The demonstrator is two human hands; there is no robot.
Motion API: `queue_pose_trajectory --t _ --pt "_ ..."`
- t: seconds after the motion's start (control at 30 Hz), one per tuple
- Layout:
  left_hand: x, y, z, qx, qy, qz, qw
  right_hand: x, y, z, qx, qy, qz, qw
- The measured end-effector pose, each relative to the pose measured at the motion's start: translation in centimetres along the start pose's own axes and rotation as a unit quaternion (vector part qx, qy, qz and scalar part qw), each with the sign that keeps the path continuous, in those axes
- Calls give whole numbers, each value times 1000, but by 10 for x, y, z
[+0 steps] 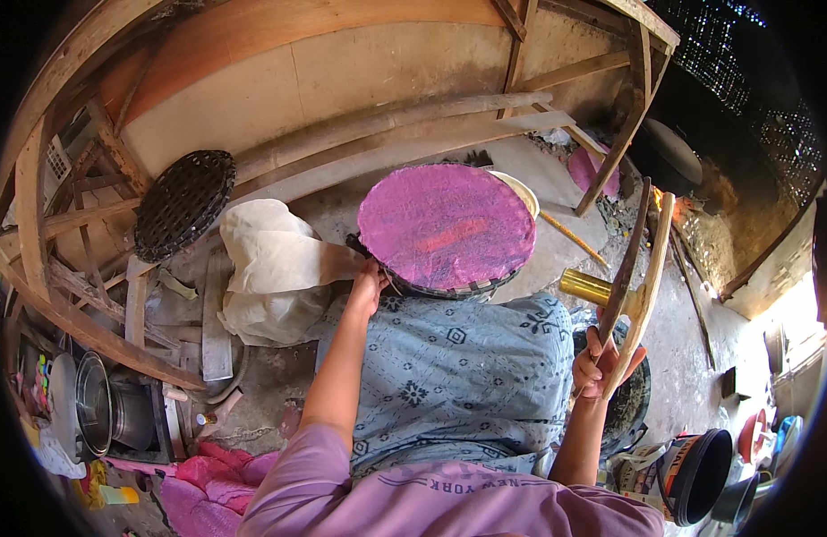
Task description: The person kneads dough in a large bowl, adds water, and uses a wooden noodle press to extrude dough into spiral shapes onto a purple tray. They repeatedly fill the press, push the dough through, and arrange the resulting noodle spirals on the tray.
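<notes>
My left hand [367,291] grips the rim of one round tray [404,273] holding one pink sheet [445,224]; my right hand [597,362] clenches two wooden sticks [642,277].

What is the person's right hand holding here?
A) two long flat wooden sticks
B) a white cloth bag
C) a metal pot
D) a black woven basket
A: the right hand is closed around two long flat wooden sticks that point upward, while the left hand grips the edge of the round tray covered by a pink sheet.
</notes>
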State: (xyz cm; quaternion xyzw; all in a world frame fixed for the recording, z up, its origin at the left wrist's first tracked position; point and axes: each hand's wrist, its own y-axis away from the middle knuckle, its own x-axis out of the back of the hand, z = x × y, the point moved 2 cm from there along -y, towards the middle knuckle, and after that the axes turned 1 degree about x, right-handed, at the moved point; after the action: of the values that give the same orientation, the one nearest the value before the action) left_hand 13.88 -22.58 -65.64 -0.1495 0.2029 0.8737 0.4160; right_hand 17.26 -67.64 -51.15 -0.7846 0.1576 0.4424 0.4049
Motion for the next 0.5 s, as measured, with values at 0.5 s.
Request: queue_pose_trajectory --t 0.5 --pt "-63 137 -49 109 198 53 973 2 -1 -3 4 15 19 1000"
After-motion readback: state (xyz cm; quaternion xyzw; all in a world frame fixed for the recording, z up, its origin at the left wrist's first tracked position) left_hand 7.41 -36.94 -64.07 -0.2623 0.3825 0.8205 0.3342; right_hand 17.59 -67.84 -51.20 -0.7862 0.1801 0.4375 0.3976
